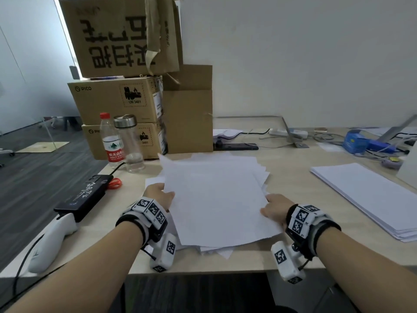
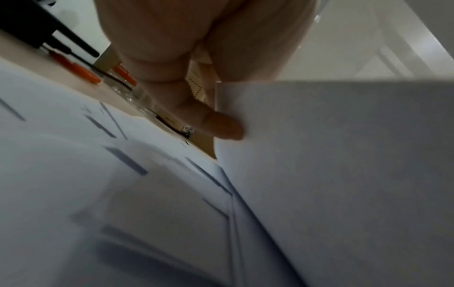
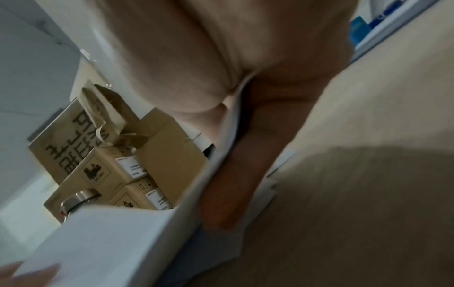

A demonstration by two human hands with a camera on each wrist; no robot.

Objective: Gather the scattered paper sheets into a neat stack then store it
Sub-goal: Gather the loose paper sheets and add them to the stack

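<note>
Gathering step: left hand [image 1: 160,195] and right hand [image 1: 277,207] each pinch a side edge of the loose paper sheets [image 1: 216,199], lifted at mid-bench [image 1: 293,177]. Corners fan unevenly; next, probably squaring them.

The paper sheets [image 1: 216,199] are plain white, some showing faint grey printed lines in the left wrist view, and they lie on a pale wood-grain table [image 1: 293,177]. Black-and-white checker-like tags mark the white wrist cameras [image 1: 150,210]. The cardboard boxes [image 1: 117,100] are brown with black print, and the water bottle [image 1: 111,141] has a red cap and red-and-white label.
</note>
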